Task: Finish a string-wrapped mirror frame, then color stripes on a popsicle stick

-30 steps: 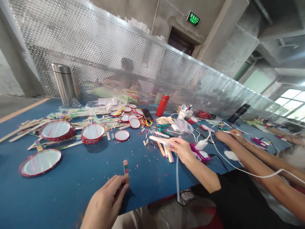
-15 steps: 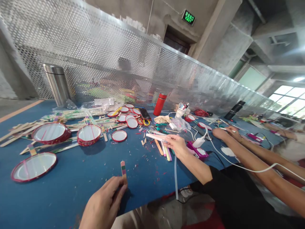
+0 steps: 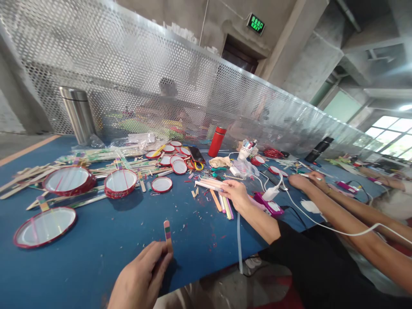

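Observation:
Near the front edge, my left hand [image 3: 141, 272] pinches a craft stick [image 3: 168, 236] upright; pink, green and purple bands mark its upper part. My right hand [image 3: 236, 194] reaches further out over the table with its fingers closed on pale marker pens [image 3: 209, 185], white and peach, pointing left. Below those fingers lie more coloured markers [image 3: 225, 205] in orange, white, yellow and purple. Off to the left, a round red-rimmed disc [image 3: 45, 227] lies flat with a banded craft stick at its far edge. Behind it are two stacks of similar discs [image 3: 69, 180], [image 3: 120, 182].
Loose wooden sticks [image 3: 28, 176] are heaped at the back left, beside a steel flask [image 3: 78, 116]. A red bottle [image 3: 217, 141] stands by the perforated metal screen [image 3: 128, 64]. At right are a purple device [image 3: 272, 206], a white cable [image 3: 322, 223] and a neighbour's arms [image 3: 347, 227].
The pale markers at my right fingertips look more spread, with more peach showing. My right hand has barely shifted. My left hand keeps the craft stick in almost the same place.

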`<action>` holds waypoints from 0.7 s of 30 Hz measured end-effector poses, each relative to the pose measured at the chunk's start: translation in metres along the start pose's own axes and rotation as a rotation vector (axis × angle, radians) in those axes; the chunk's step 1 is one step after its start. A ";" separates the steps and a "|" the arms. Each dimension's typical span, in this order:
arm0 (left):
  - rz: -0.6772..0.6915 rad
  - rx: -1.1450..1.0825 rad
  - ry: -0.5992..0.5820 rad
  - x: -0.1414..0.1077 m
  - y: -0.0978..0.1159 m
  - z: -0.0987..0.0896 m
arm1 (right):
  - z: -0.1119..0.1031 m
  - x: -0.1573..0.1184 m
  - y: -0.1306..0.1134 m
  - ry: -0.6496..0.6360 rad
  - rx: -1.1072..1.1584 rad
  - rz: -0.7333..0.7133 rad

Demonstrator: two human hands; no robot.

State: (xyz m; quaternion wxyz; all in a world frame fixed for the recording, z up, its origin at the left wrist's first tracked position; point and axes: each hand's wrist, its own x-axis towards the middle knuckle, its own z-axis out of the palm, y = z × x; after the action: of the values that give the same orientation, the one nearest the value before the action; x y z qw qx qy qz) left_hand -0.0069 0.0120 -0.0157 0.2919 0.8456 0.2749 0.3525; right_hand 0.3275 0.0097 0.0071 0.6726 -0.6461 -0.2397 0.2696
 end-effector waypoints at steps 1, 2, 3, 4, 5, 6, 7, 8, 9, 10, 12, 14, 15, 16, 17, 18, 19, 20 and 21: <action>0.002 0.000 -0.005 0.000 0.000 0.000 | 0.000 -0.001 0.000 -0.003 0.000 0.003; 0.002 0.000 -0.007 0.000 -0.001 0.000 | 0.000 -0.001 -0.001 -0.005 0.001 0.006; -0.001 0.001 -0.010 0.000 -0.002 0.000 | 0.000 -0.002 -0.002 -0.007 0.001 0.009; -0.001 0.002 -0.012 0.000 -0.002 0.000 | -0.001 -0.002 -0.002 -0.009 0.001 0.013; 0.002 0.005 -0.017 0.000 -0.003 0.000 | -0.002 -0.002 -0.003 -0.010 0.002 0.016; 0.008 0.009 -0.022 0.000 -0.003 0.001 | -0.002 -0.003 -0.003 -0.012 0.002 0.020; 0.014 0.014 -0.022 0.000 -0.004 0.001 | -0.003 -0.003 -0.003 -0.013 0.003 0.023; 0.023 0.017 -0.021 -0.001 -0.004 0.001 | -0.004 -0.003 -0.003 -0.015 0.005 0.026; 0.028 0.021 -0.017 -0.001 -0.004 0.000 | -0.005 -0.004 -0.003 -0.016 0.008 0.028; 0.030 0.024 -0.012 -0.001 -0.004 0.000 | -0.006 -0.004 -0.003 -0.016 0.012 0.031; 0.031 0.029 -0.017 -0.002 -0.005 0.000 | -0.008 -0.006 -0.003 -0.018 0.024 0.037; 0.031 0.038 -0.029 -0.003 -0.007 0.000 | -0.009 -0.007 -0.003 -0.020 0.037 0.045; 0.029 0.044 -0.034 -0.004 -0.008 0.000 | -0.009 -0.008 -0.002 -0.022 0.043 0.049; 0.025 0.050 -0.032 -0.004 -0.009 0.000 | -0.009 -0.009 -0.002 -0.024 0.049 0.053; 0.027 0.055 -0.030 -0.004 -0.010 0.001 | -0.010 -0.009 -0.002 -0.026 0.055 0.057; 0.028 0.061 -0.029 -0.004 -0.010 0.001 | -0.010 -0.009 -0.002 -0.027 0.061 0.059; 0.028 0.067 -0.030 -0.004 -0.010 0.001 | -0.009 -0.010 -0.002 -0.029 0.066 0.061; 0.028 0.073 -0.031 -0.003 -0.010 0.001 | -0.009 -0.010 -0.002 -0.030 0.071 0.062; 0.027 0.079 -0.034 -0.002 -0.010 0.001 | -0.009 -0.010 -0.001 -0.032 0.076 0.063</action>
State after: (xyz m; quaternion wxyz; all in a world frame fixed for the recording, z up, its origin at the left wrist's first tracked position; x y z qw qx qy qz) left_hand -0.0101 0.0167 -0.0242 0.2579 0.8660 0.2721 0.3309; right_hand 0.3264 -0.0039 0.0083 0.6838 -0.6230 -0.2195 0.3099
